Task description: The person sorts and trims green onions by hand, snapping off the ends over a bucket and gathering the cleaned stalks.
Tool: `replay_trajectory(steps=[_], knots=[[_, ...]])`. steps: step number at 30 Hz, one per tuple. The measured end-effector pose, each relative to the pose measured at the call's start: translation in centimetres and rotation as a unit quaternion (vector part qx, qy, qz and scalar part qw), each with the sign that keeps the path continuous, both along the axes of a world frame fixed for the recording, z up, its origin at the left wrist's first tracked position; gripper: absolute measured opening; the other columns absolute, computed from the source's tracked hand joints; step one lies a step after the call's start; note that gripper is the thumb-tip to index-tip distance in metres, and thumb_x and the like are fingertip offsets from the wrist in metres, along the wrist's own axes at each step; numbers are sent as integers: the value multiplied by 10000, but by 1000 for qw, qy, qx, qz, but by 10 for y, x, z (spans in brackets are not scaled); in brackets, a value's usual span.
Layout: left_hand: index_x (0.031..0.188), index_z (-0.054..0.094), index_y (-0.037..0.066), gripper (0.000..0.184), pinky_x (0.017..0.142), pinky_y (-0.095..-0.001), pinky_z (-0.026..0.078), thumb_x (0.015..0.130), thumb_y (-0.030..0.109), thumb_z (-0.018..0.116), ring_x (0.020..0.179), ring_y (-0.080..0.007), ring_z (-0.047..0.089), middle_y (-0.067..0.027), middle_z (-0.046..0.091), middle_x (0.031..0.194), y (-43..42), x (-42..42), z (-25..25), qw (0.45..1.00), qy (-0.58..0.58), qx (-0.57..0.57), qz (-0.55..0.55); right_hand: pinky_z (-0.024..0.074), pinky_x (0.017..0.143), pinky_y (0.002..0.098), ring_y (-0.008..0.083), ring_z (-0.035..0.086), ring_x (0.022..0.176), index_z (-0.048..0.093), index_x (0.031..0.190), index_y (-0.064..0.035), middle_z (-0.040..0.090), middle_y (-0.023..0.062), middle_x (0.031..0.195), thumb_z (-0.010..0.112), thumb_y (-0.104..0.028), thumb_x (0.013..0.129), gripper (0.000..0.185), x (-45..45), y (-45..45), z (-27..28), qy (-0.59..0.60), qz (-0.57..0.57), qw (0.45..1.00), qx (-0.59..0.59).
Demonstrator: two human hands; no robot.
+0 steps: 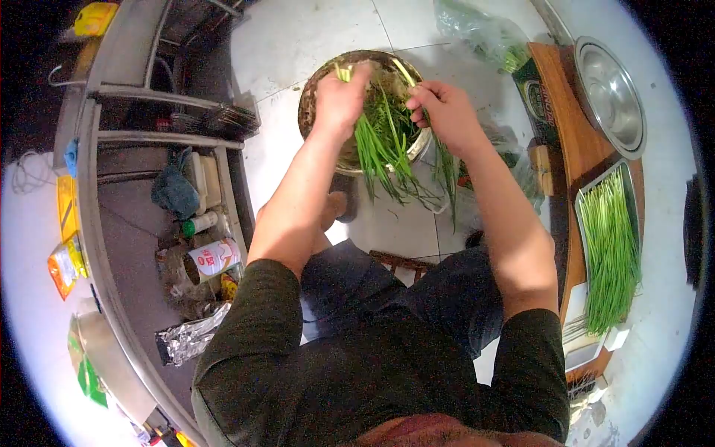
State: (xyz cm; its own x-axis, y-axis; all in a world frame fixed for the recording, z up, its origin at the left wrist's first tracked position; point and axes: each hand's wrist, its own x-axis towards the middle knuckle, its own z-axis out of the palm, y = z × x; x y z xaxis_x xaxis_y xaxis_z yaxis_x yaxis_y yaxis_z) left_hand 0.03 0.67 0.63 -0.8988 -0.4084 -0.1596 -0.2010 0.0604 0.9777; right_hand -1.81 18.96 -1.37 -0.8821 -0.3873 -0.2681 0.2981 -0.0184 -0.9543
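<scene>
My left hand (342,98) is closed around a bunch of chives (376,153), its pale stem ends poking out above my fingers and its green leaves hanging down. To the right, my right hand (447,115) pinches a few stalks between thumb and fingers; their green ends droop below it. Both hands are over a round, stained bucket (306,112) with green scraps inside. Some leaf tips hang past the bucket's near rim.
A tray of chives (611,249) and a steel bowl (609,97) stand on the wooden surface (562,112) at right. A plastic bag with greens (484,37) lies beyond the bucket. Metal shelving (126,138) with a can (216,258) and a cloth (176,186) lines the left.
</scene>
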Motion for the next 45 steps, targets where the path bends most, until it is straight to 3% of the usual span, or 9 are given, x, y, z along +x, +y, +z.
replay_trajectory(steps=[2, 6, 16, 27, 33, 37, 38, 41, 45], knots=[[911, 680, 52, 168, 494, -234, 348, 858, 211, 696, 565, -56, 462, 35, 565, 672, 7, 2, -8, 998, 23, 6, -54, 462, 591, 245, 92, 559, 656, 628, 989, -14, 631, 14, 805, 593, -229, 937, 224, 1, -1, 0, -6, 9, 1000, -4], [883, 686, 5, 135, 713, -252, 477, 844, 135, 693, 740, -93, 596, -29, 675, 798, 20, 11, 8, 988, 44, 27, -142, 449, 580, 241, 87, 548, 643, 633, 969, -24, 630, 11, 799, 601, -248, 932, 229, 3, -4, 4, -9, 27, 999, 21], [798, 659, 26, 203, 539, -283, 415, 873, 213, 633, 602, -68, 500, 8, 591, 649, 14, 8, -7, 993, -5, -61, -103, 379, 503, 225, 62, 493, 550, 644, 852, -43, 582, -27, 690, 635, -243, 897, 205, 2, -2, -7, 125, 57, 982, 132], [810, 624, 55, 174, 508, -243, 351, 893, 207, 608, 549, -54, 424, 44, 525, 629, 10, 7, -2, 993, 23, -64, -101, 372, 574, 240, 84, 465, 598, 677, 957, -34, 522, -21, 663, 558, -228, 945, 228, 4, 0, 8, -2, 93, 996, -9], [791, 625, 34, 184, 498, -250, 356, 883, 193, 620, 544, -72, 448, 24, 532, 620, 0, -2, 3, 999, 31, -12, 23, 338, 545, 239, 95, 440, 587, 662, 1044, -37, 512, -15, 670, 497, -221, 981, 256, 5, 6, 19, -68, 86, 991, -72], [800, 636, 24, 169, 486, -262, 360, 874, 176, 625, 533, -79, 461, 17, 543, 620, -5, -1, 4, 1000, -9, -29, -1, 344, 534, 238, 99, 459, 589, 638, 1071, -43, 535, -12, 692, 492, -226, 986, 249, 6, 4, 15, -75, 52, 988, -124], [951, 701, 14, 218, 516, -266, 388, 880, 216, 660, 560, -77, 474, 10, 582, 656, -7, -1, 3, 999, -45, -22, -10, 366, 539, 239, 105, 472, 595, 640, 1061, -40, 549, 0, 706, 505, -232, 981, 248, 5, 3, 11, -84, 49, 987, -130], [999, 699, 11, 267, 552, -274, 416, 869, 244, 687, 596, -86, 498, -4, 605, 693, -1, 2, 2, 997, -15, -68, -17, 417, 552, 242, 119, 502, 609, 643, 1037, -32, 581, 24, 739, 534, -245, 971, 248, 2, 2, 5, -98, 46, 983, -147], [913, 677, 41, 181, 507, -252, 375, 880, 218, 661, 552, -67, 466, 33, 546, 623, 3, 3, 3, 995, 13, -88, -56, 390, 547, 242, 115, 494, 607, 629, 1053, -42, 570, 8, 745, 513, -240, 983, 240, 4, 2, 9, -97, 56, 982, -150]])
